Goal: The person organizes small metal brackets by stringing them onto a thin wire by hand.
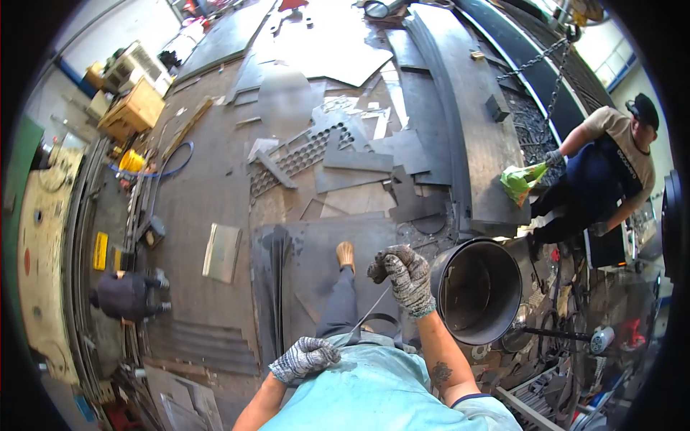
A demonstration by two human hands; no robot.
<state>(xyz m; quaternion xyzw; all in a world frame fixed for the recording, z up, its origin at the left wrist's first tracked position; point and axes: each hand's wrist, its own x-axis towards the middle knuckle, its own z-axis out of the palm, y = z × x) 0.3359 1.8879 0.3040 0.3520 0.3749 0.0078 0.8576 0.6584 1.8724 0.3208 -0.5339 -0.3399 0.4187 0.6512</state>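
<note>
My right hand (410, 281), in a grey knit glove, is raised in front of my body with its fingers closed. From it a thin cord (374, 307) runs taut down towards my waist. The dark, worn glove fingertips bunch together at the cord's upper end. My left hand (305, 358), also gloved, is closed against the teal shirt (359, 391) at my waist, near the lower end of the cord. Its fingers hide whatever is in them. A dark strap (390, 325) crosses my waist beside the cord.
A large open metal cylinder (479, 291) stands right of my right hand. Flat steel sheets (323, 237) lie underfoot and ahead, with a perforated offcut (302, 159) among them. A co-worker (607, 165) at right holds a green bag (522, 181); another person (128, 296) bends at left.
</note>
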